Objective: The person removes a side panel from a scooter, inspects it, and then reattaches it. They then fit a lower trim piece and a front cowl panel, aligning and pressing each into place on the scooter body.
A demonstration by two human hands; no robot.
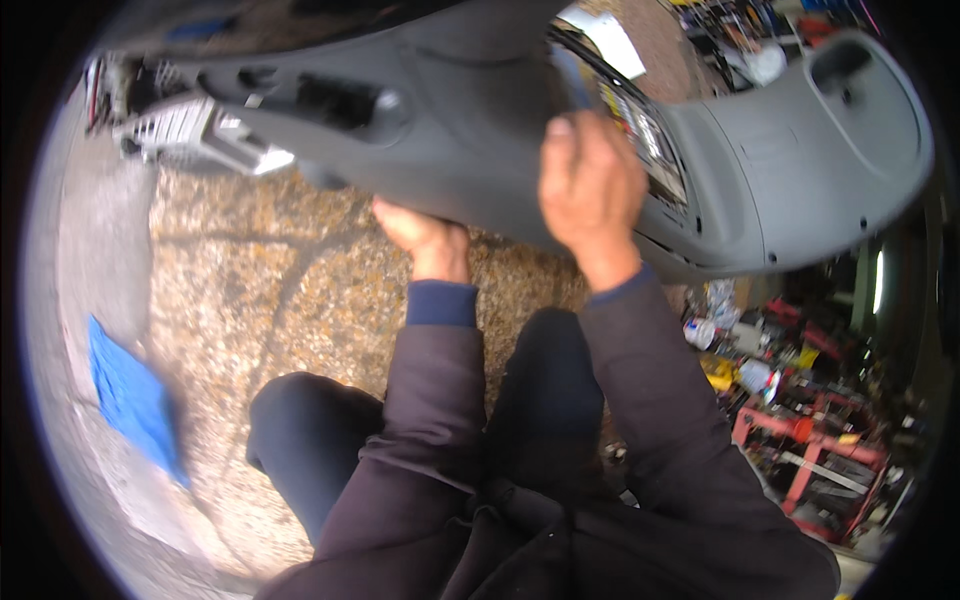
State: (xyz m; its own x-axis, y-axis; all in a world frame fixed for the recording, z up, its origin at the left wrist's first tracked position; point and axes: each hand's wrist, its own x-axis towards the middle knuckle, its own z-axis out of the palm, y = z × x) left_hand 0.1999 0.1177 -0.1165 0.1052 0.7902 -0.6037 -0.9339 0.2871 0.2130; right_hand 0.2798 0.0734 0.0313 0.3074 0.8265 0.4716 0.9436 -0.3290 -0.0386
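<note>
A long grey plastic scooter body panel [470, 150] stretches across the upper view, blurred in its middle. My left hand [425, 240] holds its lower near edge from below; most of its fingers are hidden behind the plastic. Farther right, my right hand [595, 190] is closed over the panel's end, knuckles up, beside an opening in the grey bodywork. Right of that hand, the grey front leg shield [830, 150] curves away, with a recess near its far end. What the right fingertips press on is out of sight.
A blue sheet [135, 405] lies on the paving at left. Light metal scooter parts [215, 135] show beyond the panel's left end. Tools and parts crowd a red metal frame [800, 460] at right. My bent knees [310, 430] are close below the panel.
</note>
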